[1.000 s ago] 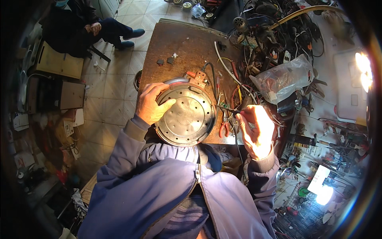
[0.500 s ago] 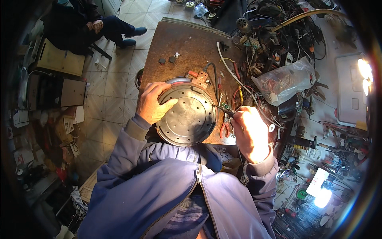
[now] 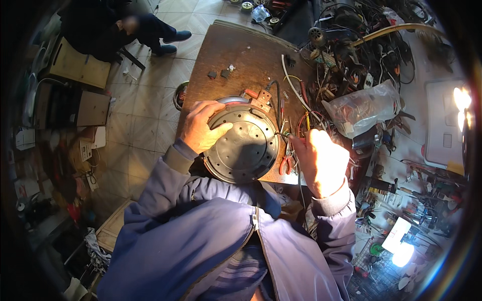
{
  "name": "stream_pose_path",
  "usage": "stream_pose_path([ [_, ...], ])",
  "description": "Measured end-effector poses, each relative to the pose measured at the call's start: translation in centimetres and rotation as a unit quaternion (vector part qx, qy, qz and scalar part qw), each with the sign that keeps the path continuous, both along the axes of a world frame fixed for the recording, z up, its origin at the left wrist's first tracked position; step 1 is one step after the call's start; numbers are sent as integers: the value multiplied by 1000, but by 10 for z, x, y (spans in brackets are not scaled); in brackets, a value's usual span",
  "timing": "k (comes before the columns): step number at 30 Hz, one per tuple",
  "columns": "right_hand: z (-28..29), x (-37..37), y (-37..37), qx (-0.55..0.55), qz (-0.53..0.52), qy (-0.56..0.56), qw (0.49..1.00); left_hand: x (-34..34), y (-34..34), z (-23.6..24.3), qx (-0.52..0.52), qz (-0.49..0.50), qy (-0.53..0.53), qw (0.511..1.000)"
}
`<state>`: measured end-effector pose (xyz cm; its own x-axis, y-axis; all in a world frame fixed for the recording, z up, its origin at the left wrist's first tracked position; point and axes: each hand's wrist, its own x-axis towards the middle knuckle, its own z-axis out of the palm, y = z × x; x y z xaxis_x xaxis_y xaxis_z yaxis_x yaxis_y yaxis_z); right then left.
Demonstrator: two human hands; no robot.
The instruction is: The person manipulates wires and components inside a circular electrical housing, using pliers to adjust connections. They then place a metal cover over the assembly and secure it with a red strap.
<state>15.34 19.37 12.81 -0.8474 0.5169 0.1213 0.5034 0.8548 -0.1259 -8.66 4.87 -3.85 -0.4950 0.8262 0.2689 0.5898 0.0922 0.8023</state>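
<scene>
A round dark appliance base (image 3: pixel 240 145) with small holes around its face is held at the near edge of the wooden table, plate side up. My left hand (image 3: pixel 205 126) grips its left rim, thumb on the plate and fingers over the far edge. At its right rim, my right hand (image 3: pixel 321 160) is closed on a slim dark tool (image 3: pixel 284 134), most of it hidden by the fingers; its kind I cannot make out. A red-brown block (image 3: pixel 261 100) with a black cord sits at the base's far side. Red-handled pliers (image 3: pixel 285 164) lie between the base and my right hand.
The worn wooden table (image 3: pixel 228 52) carries small dark pieces (image 3: pixel 224 74). A heap of cables and parts (image 3: pixel 346 55) and a clear plastic bag (image 3: pixel 364 108) crowd the right. Another person (image 3: pixel 145 27) sits at the far left. A bright lamp (image 3: pixel 403 254) glows at lower right.
My right hand has turned and shifted slightly right, with the tool's end still by the base's right rim. My left hand keeps its grip. The whole view has shifted a little.
</scene>
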Motion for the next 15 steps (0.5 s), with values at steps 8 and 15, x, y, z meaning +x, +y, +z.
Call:
stream_pose_path([
  [8,10,0,1,-76,-2,-47,996,-2,-2,-1,5,-4,8,1000],
  [15,10,-5,2,-33,31,8,999,-2,-1,1,4,-7,5,1000],
])
